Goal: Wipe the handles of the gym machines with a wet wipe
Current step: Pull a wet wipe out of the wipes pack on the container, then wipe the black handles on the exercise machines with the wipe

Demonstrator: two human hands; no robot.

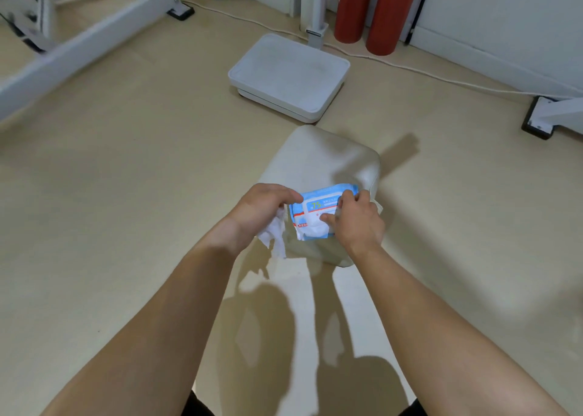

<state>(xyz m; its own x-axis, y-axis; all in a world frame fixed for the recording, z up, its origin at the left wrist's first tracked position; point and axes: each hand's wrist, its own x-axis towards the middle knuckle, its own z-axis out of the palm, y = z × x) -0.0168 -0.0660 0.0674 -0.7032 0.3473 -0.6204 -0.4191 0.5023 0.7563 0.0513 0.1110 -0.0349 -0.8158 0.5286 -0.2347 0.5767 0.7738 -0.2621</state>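
left hand: curled round a crumpled white wipe, which hangs out below the palm in a ragged bunch. the fingertips also pinch the left edge of the pack.
right hand: grasping the pack's right end, with the fingers hooked over the top edge and the thumb laid across the front near the white label.
pack: soft blue and white one with a big "75" on it, held between both hands. it's tilted a bit, front facing up at the person. the flap is under the thumb and kinda blurry, so i can't tell if it's sealed or lifted.
wipe: out of the pack, just beside its left edge, and only the left hand has it.
pad: cream cushioned bench pad running away from the person. the hands and pack are over its near half, and both arms throw shadows on it.
platform: flat white square thing on the floor beyond the pad's far end, with a white post rising from its back edge.
cylinders: two red ones standing side by side by the far wall, just right of the post.
cord: white, runs along the floor behind the platform and off to the right.
frame: white machine frame at the far left, blurred, with a black foot on the beige floor.
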